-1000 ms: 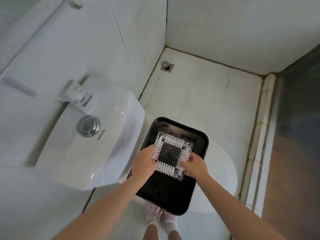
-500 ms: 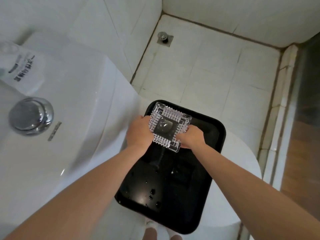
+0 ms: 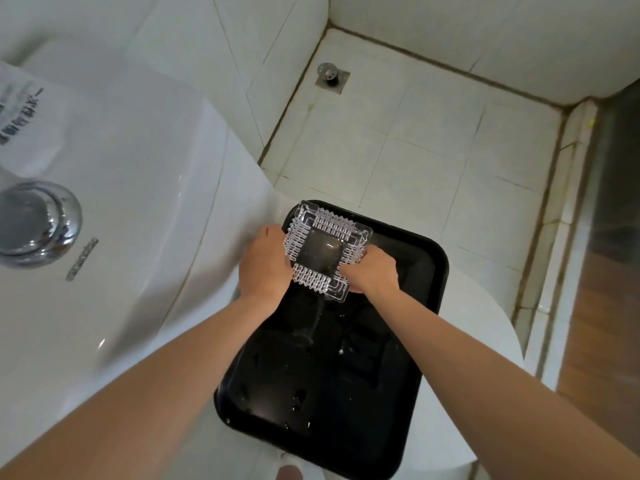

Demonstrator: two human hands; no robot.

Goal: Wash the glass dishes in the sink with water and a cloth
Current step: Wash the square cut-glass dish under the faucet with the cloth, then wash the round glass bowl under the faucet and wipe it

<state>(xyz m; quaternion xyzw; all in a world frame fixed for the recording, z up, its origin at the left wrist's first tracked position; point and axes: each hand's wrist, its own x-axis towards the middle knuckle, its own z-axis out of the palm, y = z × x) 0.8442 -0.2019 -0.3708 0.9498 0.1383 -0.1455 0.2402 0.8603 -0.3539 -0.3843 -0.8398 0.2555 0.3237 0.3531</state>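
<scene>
A square clear glass dish (image 3: 323, 251) with ribbed edges hangs tilted over the far end of a black tray (image 3: 408, 344). My left hand (image 3: 265, 263) grips its left edge and my right hand (image 3: 372, 271) grips its near right corner. A thin stream of water runs from the dish's near edge down onto the tray, where droplets lie. No cloth or sink is in view.
The tray rests on a closed white toilet lid (image 3: 485, 341). The white cistern (image 3: 131, 202) with a chrome flush button (image 3: 36, 221) and a printed packet (image 3: 24, 119) fills the left. A floor drain (image 3: 330, 76) sits in the tiled corner; a dark door stands right.
The view has dropped closer to the tray. The dish has tipped more, toward the tray's far left corner, and water now pours from it in a stream.
</scene>
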